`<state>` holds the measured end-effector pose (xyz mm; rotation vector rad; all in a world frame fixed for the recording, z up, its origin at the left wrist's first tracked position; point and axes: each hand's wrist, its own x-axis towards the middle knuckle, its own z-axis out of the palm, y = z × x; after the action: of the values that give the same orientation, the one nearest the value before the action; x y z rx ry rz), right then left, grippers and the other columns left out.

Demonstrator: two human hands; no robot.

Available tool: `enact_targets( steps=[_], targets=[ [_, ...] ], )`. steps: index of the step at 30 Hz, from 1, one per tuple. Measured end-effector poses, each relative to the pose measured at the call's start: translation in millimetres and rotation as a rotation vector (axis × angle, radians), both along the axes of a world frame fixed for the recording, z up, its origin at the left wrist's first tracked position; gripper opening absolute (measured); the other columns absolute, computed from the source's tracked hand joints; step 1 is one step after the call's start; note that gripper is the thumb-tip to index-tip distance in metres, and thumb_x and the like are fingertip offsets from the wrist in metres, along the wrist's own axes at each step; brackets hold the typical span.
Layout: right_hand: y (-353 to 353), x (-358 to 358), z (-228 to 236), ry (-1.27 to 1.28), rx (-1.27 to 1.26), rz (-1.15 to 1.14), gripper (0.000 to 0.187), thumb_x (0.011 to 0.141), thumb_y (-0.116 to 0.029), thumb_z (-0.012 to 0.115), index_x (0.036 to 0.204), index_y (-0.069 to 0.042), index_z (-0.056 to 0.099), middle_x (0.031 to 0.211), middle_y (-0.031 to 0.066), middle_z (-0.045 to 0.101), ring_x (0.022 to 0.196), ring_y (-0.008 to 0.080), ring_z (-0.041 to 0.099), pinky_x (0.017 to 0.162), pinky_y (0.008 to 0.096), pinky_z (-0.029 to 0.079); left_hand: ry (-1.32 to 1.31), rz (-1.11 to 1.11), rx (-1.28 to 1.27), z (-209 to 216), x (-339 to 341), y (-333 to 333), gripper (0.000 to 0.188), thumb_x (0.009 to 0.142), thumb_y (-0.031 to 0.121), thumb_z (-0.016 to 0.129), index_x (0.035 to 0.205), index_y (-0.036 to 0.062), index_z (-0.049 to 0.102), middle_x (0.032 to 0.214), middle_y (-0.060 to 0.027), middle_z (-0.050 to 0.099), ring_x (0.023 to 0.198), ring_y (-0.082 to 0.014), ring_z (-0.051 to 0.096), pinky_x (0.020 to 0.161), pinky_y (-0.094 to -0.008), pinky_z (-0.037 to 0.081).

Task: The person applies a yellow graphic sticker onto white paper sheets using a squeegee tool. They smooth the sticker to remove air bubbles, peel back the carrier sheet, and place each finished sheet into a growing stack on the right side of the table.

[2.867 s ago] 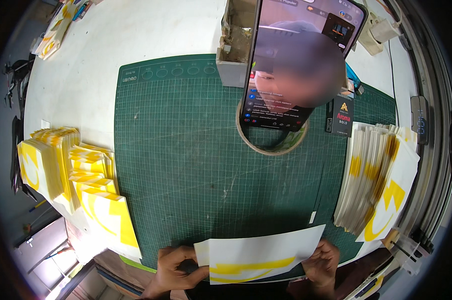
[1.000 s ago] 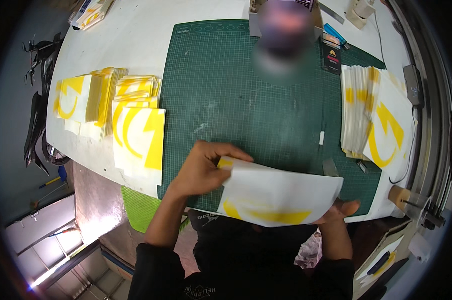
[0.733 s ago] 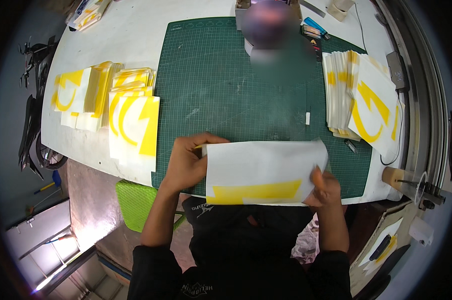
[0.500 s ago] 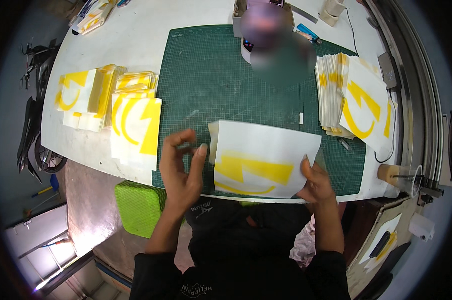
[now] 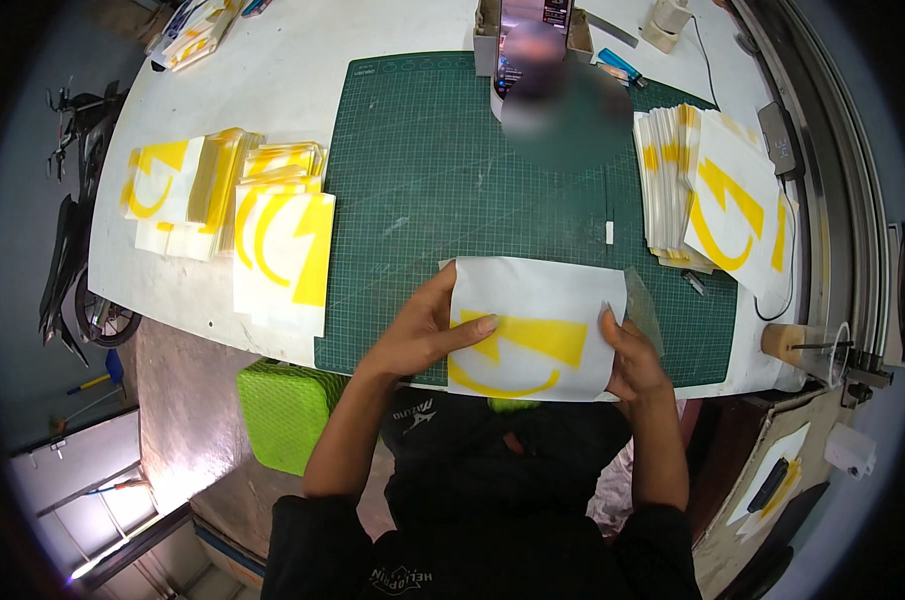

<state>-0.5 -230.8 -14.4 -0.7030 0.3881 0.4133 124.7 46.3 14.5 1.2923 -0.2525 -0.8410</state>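
Observation:
Between my two hands I hold a white sheet (image 5: 537, 290) printed with a yellow curved and angular design, above the near edge of the green cutting mat (image 5: 412, 150). My left hand (image 5: 427, 330) grips its left side, the thumb on the front and the fingers hidden behind. At the right edge, my right hand (image 5: 632, 358) pinches it with the thumb on top. A translucent layer (image 5: 644, 305) sticks out behind the sheet, beyond its right side. How many layers are held I cannot tell.
Stacks of yellow-printed sheets (image 5: 284, 250) lie left of the mat, and another stack (image 5: 667, 190) fans out on its right. A phone (image 5: 512, 45) stands at the back beside a blurred patch. A cup of brown liquid (image 5: 787, 342) sits near the right edge; a green stool (image 5: 282, 415) is below.
My left hand, previously apart from the sheet with fingers spread, has moved right and taken hold of its left side. The sheet has shifted slightly and is held more level.

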Motion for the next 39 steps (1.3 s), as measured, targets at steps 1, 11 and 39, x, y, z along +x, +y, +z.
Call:
enact_targets(
  steps=[1,11,39],
  targets=[
    [0,-2,1,-0.027,0.007,-0.025,0.056,0.111,-0.039,0.051,0.144,0.007,0.051,0.135,0.0166,0.066,0.119,0.0254,0.070,0.100,0.0412,0.057,0.013,-0.008,0.022,1,0,-1,0.056,0.100,0.011,0.070,0.150,0.0014,0.046,0.142,-0.0094,0.059,0.136,-0.0203,0.053,0.115,-0.0403,0.042],
    [3,-16,18,-0.117,-0.759,0.030,0.028,0.101,-0.014,0.070,0.124,0.003,0.069,0.114,0.0094,0.075,0.095,0.0106,0.069,0.087,0.0268,0.054,0.292,0.064,-0.221,-12,2,6,0.047,0.102,0.008,0.065,0.146,0.0007,0.053,0.134,-0.0096,0.067,0.127,-0.0186,0.061,0.110,-0.0374,0.047],
    [17,15,17,-0.357,-0.918,-0.244,0.014,0.097,-0.004,0.075,0.106,0.004,0.069,0.100,0.0091,0.075,0.089,0.0103,0.069,0.081,0.0251,0.054,-0.068,0.424,0.038,-13,-13,-20,0.029,0.107,0.012,0.062,0.132,-0.0017,0.061,0.117,-0.0096,0.073,0.102,-0.0072,0.067,0.088,-0.0259,0.054]
  ],
)
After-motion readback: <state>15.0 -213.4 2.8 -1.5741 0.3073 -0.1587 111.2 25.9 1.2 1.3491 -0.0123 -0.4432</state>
